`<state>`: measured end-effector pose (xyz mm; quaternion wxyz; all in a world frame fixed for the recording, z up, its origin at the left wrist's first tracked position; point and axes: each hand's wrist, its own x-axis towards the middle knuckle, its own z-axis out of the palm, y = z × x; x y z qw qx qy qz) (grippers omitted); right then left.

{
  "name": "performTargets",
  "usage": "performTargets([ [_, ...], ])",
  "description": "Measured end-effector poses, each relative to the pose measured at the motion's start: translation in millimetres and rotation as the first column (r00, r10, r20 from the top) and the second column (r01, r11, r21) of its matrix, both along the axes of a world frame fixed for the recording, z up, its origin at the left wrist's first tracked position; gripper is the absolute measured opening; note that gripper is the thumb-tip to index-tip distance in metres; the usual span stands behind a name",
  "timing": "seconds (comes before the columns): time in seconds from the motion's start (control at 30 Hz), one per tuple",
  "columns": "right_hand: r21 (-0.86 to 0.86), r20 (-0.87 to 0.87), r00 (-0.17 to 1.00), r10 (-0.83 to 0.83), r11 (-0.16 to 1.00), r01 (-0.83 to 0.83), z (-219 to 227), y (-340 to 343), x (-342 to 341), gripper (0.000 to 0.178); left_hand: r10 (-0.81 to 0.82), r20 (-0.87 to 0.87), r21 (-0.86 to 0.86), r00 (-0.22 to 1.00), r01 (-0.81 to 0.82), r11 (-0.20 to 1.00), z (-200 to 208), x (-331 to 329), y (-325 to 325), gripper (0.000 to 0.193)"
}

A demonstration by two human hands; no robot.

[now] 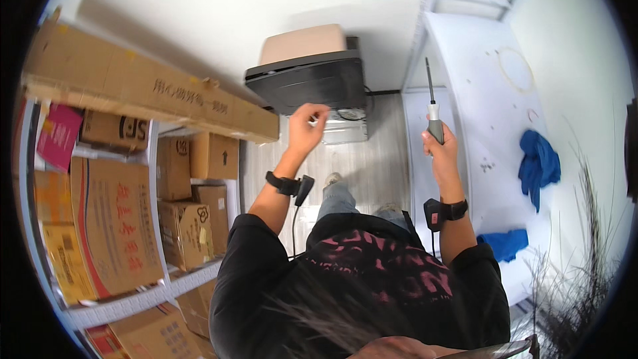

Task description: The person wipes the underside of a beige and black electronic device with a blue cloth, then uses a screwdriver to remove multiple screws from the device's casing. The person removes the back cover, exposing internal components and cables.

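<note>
My right hand (441, 141) is closed around the grey-green handle of a screwdriver (434, 112). Its long dark shaft points up and away from me, beside the white shelf on the right. My left hand (308, 126) is raised in front of a black boxy appliance (306, 83), with its fingers curled together. Whether anything small sits between those fingers is too hard to see. A beige block-shaped thing (302, 41) rests on top of the appliance. Below the black part, a pale lower section (345, 134) shows a dark loop, perhaps a cable.
A shelf rack (154, 179) with cardboard boxes stands on the left, a long carton (133, 80) lying across its top. To the right, a white shelf board (478, 126) carries a blue cloth (538, 163) and another blue cloth (505, 244). Dark thin stalks (578, 279) rise at lower right.
</note>
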<state>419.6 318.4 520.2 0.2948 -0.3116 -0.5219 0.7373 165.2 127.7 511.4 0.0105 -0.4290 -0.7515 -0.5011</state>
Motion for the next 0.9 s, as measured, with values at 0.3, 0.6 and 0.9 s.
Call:
performTargets([
  [0.3,0.024,-0.061,0.996,0.064,0.998,-0.063,-4,-53,-161,0.017,0.334,-0.122,0.016,0.935,-0.334,0.942,13,-138,-109,0.026],
  [0.6,0.837,0.184,0.91,-0.371,0.545,0.053,5,-85,-242,0.045,0.064,-0.129,-0.149,0.99,-0.083,0.985,4,-202,-98,0.023],
  [0.9,0.936,0.215,0.927,-0.307,0.337,-0.105,19,-100,-258,0.042,-0.081,-0.112,0.057,0.99,0.087,0.995,-7,-212,-101,0.007],
])
